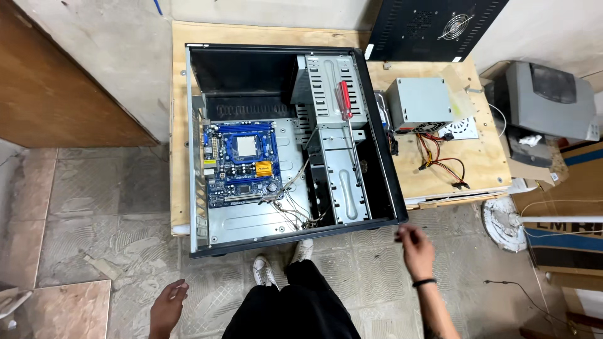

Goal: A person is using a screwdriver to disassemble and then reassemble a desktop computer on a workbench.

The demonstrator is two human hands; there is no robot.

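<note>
- Desk (477, 164): a plywood top carries the whole job; its front edge lies just ahead of the standing person's shoes.
- Computer case (384, 164): black tower laid on its side, side panel off, interior open to view. It overhangs the desk's front edge slightly. Judgement: steady the case before any work inside, since that overhang could let it shift.
- Power supply unit (419, 103): grey box out of the case, resting on the desk to its right, coloured leads trailing toward the desk edge.
- Motherboard (242, 162): blue board seated in the case's left half, thin front-panel wires lying loose beside it. Judgement: keep those wires clear of any tool.
- Screwdriver (346, 103): red handle, long shaft, lying on the drive cage inside the case, untouched.
- Right hand (416, 250): raised near the case's front right corner, not touching it; grip loosely open, fingers spread, holding nothing.
- Left hand (168, 307): low at the person's side over the tiled floor, well apart from the case; grip loosely curled, holding nothing.
</note>
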